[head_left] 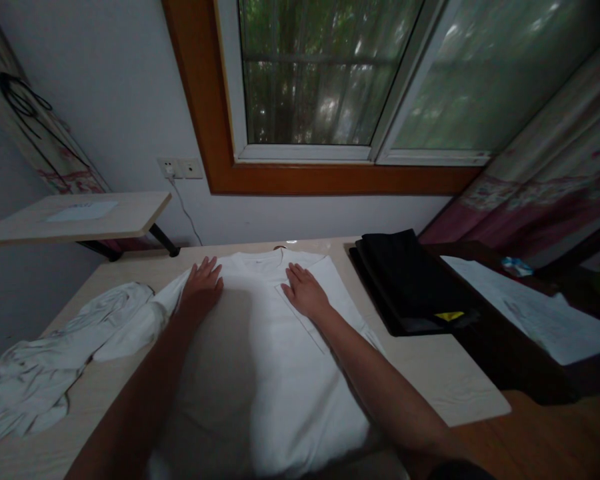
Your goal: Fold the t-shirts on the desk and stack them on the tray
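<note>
Bare forearms (380,377) reach over a white cloth shirt (280,353) on the pale wood-grain worktop (445,377); beyond the shirt is an orange-brown-framed window (315,100). The shirt lies spread, faintly creased, neckline (260,262) farthest; left hand (203,287) and right hand (304,290) rest on it, flat and outstretched.

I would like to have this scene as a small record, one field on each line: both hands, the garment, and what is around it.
Left hand: flat on the garment, beside the neckline
Right hand: flat on the garment, on the other side
Garment: white shirt, spread out, neckline toward the window
Surface: pale table
Left side: crumpled white cloth
Right side: black pile with a yellow patch
</note>
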`<state>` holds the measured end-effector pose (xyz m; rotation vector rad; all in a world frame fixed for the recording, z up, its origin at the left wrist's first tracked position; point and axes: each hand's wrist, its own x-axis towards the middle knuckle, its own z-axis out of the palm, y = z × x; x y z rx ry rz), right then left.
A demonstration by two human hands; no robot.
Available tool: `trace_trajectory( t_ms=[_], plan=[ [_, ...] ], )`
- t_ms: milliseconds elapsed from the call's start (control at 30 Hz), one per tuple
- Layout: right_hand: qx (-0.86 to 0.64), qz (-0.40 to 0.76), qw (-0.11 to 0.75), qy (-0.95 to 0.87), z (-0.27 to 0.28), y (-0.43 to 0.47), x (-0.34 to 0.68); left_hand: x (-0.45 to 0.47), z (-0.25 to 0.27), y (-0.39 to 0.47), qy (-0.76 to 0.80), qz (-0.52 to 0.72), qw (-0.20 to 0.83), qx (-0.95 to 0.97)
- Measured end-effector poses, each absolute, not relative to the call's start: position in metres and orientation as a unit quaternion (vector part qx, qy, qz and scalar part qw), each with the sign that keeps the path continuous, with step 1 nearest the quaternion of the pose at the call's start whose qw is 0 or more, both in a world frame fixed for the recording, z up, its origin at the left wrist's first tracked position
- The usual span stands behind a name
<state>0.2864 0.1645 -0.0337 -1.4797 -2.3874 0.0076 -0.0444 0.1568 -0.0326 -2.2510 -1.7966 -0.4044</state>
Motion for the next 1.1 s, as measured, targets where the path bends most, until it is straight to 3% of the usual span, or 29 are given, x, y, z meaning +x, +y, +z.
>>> trace_trajectory(
  t_ms=[367,600,767,1100],
  plan=[
    [-0.517,0.01,0.165,-0.84,-0.031,0.163,0.29,-0.04,-0.042,0.081,-0.598,-0.095,0.041,-0.795],
    [-0.506,0.007,0.168,-0.846,-0.033,0.165,0.303,-0.071,0.004,0.044,-0.655,-0.134,-0.088,-0.738],
    [-0.498,0.008,0.181,-0.848,-0.034,0.166,0.316,-0.128,0.03,0.031,-0.72,-0.211,0.01,-0.661],
    [-0.494,0.015,0.199,-0.846,-0.035,0.169,0.33,-0.185,0.007,0.054,-0.737,-0.014,0.055,-0.673]
  ],
)
